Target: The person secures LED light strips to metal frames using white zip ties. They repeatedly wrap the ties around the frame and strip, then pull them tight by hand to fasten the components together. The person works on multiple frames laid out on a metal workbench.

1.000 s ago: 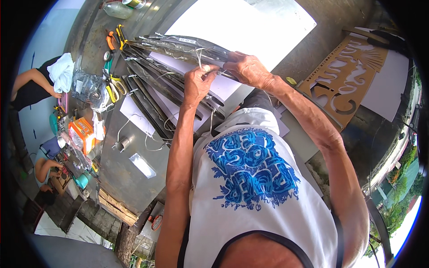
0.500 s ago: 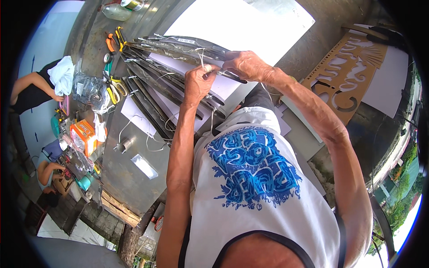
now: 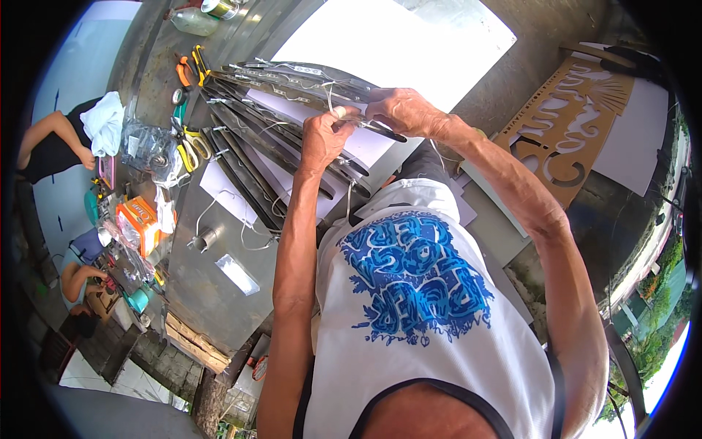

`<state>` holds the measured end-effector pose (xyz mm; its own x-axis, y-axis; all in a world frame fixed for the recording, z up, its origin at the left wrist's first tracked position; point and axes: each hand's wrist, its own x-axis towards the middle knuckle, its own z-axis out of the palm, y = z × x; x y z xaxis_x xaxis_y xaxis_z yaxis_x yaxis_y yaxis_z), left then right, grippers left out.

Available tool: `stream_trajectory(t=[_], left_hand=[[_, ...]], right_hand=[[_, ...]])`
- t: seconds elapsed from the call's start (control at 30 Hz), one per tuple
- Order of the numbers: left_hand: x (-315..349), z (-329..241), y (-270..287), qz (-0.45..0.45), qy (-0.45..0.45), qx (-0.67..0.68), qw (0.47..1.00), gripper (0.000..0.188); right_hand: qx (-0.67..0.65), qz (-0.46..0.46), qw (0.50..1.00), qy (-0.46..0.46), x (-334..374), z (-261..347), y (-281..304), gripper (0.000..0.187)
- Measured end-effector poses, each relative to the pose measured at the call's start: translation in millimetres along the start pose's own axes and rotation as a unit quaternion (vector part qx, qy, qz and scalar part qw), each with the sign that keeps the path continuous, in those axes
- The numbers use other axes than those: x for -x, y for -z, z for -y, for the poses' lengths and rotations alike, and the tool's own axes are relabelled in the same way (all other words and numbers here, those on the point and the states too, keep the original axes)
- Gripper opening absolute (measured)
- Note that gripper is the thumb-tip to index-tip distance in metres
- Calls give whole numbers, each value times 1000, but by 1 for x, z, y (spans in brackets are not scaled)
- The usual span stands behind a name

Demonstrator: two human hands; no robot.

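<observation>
Several long dark slats (image 3: 252, 170) lie fanned out on the metal table, joined by thin white wire and carrying small white light modules (image 3: 307, 71). Over their near ends, my left hand (image 3: 327, 139) is closed, thumb and finger pinching the white wire (image 3: 329, 99), a loop of which rises above it. Close beside it, my right hand (image 3: 404, 113) is also closed, fingertips down at the end of an upper slat; what they grip is hidden. Beneath both hands sticks out one dark slat tip (image 3: 384, 132).
White sheets (image 3: 409, 44) lie under and beyond the slats. Orange-handled pliers (image 3: 184, 71), yellow-handled scissors (image 3: 191, 146) and a metal cylinder (image 3: 208, 235) are on the left. A brown cut-out panel (image 3: 567, 124) lies at right. Two other people are at the far left.
Both hands hold nearly the same place and grip. The whole view has shifted very slightly; the slats and wire look otherwise unchanged.
</observation>
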<state>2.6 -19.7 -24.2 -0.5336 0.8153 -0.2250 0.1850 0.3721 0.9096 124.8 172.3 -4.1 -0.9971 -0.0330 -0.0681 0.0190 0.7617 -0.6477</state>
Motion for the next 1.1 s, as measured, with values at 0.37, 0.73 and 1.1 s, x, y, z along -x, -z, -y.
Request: stream_trajectory(t=[0.37,0.73,1.1], left_hand=[[-3,2,-1,-23,-18,11,1000,12],[0,-5,-2,-40,-28,-24,999,9],[-6,0,1,47,20,-23,998,14]], right_hand=[[-36,18,999,-14,1,-1,1,10],[-46,18,999,-15,1,-2,2,9],[-26,1,999,-20,4,5,6,15]])
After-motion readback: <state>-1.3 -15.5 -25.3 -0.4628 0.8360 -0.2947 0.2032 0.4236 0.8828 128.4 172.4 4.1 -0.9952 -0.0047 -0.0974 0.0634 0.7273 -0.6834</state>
